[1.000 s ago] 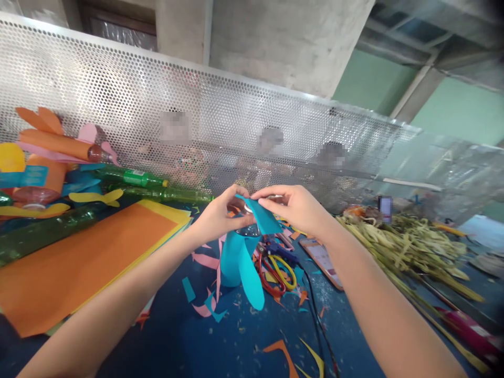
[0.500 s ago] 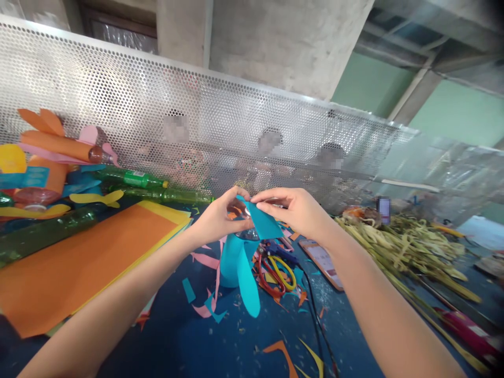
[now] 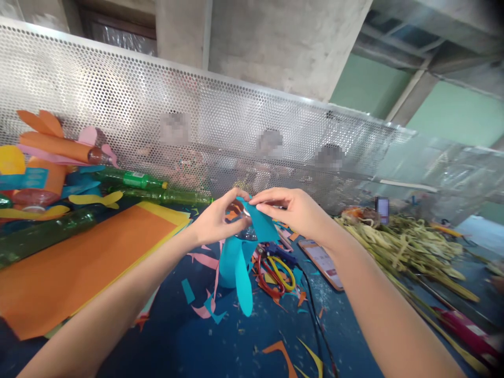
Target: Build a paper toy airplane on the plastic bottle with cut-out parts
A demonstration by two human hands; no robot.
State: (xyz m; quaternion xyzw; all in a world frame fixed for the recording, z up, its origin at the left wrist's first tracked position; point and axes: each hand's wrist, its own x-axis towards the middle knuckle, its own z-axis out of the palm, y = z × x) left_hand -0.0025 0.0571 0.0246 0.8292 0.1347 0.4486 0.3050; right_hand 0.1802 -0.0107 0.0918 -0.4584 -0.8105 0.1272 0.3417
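Note:
A clear plastic bottle wrapped in blue paper stands upright on the table in front of me. A long blue paper wing hangs from its side. My left hand is curled around the bottle's neck end, its fingertips at the top. With thumb and fingers pinched, my right hand holds the upper edge of a blue paper strip at the bottle's top. The strip slants down to the right and covers part of the bottle.
Orange paper sheets and finished paper-and-bottle planes lie left, by green bottles. Scissors, a glue gun with its cable and a phone are on the right, near dried husks. People sit behind a perforated metal screen.
The blue-wrapped bottle has turned a little, and its hanging wing has swung slightly left. The strip at the top has shifted slightly left too. Both hands keep their hold.

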